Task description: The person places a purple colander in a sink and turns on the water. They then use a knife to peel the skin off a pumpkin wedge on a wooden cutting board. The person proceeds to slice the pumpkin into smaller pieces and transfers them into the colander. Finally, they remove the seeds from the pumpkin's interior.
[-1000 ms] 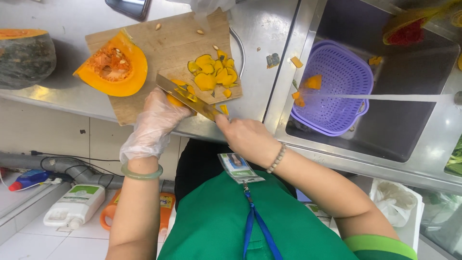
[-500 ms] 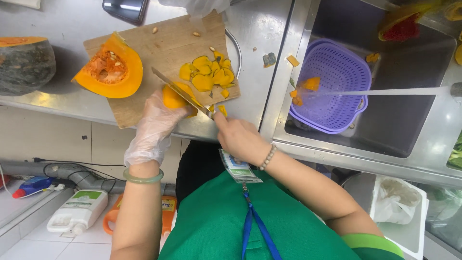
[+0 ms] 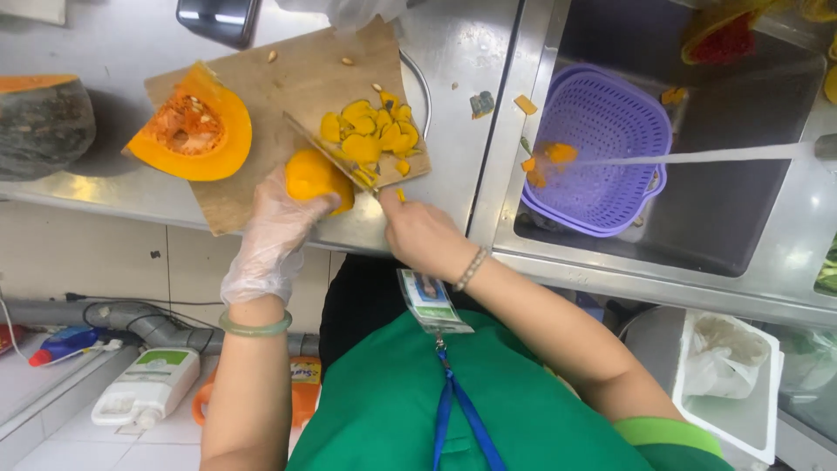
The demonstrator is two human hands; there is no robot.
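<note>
My left hand [image 3: 272, 234], in a clear plastic glove, holds a peeled orange pumpkin piece [image 3: 312, 177] down on the wooden cutting board [image 3: 253, 96]. My right hand [image 3: 420, 232] grips a knife [image 3: 330, 155], whose blade lies against the far side of that piece. A heap of yellow-orange pumpkin slices [image 3: 370, 135] lies just beyond the blade. A pumpkin wedge with its seeds [image 3: 187, 135] rests at the board's left end.
A dark-skinned pumpkin part [image 3: 44, 122] sits far left on the steel counter [image 3: 458, 61]. In the sink [image 3: 750, 209] a purple colander [image 3: 602, 148] catches a stream of water [image 3: 724, 155]. A white bin [image 3: 728, 384] and bottles [image 3: 144, 388] stand below.
The knife has gone on slicing; the pumpkin piece under my left hand looks a little shorter and the heap of slices bigger. The view has shifted slightly.
</note>
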